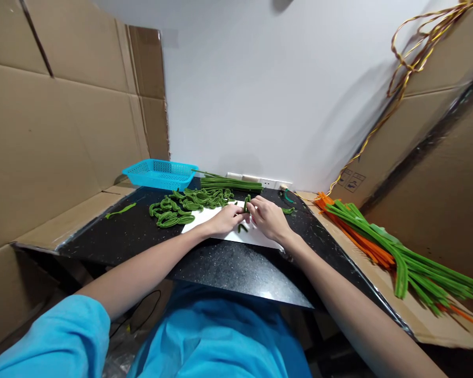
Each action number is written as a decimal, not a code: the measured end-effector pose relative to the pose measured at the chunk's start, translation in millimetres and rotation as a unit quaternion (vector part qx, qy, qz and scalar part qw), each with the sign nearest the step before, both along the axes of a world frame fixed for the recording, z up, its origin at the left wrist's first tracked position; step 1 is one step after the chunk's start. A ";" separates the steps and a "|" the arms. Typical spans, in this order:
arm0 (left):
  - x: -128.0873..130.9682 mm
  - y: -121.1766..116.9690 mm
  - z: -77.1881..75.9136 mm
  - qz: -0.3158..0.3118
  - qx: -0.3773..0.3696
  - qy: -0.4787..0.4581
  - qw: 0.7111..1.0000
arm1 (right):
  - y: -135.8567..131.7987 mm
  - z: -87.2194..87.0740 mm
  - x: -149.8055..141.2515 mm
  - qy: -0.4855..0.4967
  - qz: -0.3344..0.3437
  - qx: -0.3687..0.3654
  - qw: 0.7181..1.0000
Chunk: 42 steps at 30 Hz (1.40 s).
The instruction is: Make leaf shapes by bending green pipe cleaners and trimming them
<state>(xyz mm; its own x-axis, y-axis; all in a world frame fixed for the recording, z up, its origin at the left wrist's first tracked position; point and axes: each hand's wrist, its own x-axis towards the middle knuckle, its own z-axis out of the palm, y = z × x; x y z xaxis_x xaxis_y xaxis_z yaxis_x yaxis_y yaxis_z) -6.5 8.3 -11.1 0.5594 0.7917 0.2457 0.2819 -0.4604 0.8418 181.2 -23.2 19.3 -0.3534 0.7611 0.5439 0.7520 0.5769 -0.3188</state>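
Observation:
Over a white sheet point(256, 237), my left hand point(224, 220) and my right hand point(270, 216) meet, fingers closed on a dark green pipe cleaner point(246, 202). Its bent part sticks up between the fingertips; the rest is hidden by them. Below the hands, a short bent green piece point(242, 228) shows on the sheet. Left of my hands lies a pile of pipe cleaners bent into loops point(205, 198). A bundle of straight dark green pipe cleaners point(230, 183) rests behind, near the wall.
A blue plastic basket point(157, 176) stands at the back left of the black tabletop point(236, 268). Orange pipe cleaners point(362, 244) and bright green ones point(421, 262) lie on cardboard at right. Cardboard walls point(82, 105) flank the table; a twisted cable point(372, 134) hangs at right.

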 end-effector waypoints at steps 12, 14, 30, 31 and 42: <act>-0.9 1.6 6.8 0.042 -0.071 -0.167 0.983 | 6.7 3.9 -0.2 0.265 0.053 -0.039 0.962; -3.6 2.0 8.4 0.064 -0.086 -0.197 0.975 | 8.4 2.8 2.4 0.304 0.051 -0.057 0.949; -0.6 4.9 4.8 0.082 -0.082 -0.192 0.975 | -0.2 1.7 -8.6 0.316 0.108 -0.149 0.931; -0.5 4.6 5.4 0.074 -0.082 -0.189 0.976 | -0.6 1.1 -9.3 0.318 0.104 -0.142 0.932; 1.3 -4.8 10.2 0.032 -0.046 -0.223 0.973 | -1.4 -3.2 -9.1 0.350 0.060 -0.074 0.932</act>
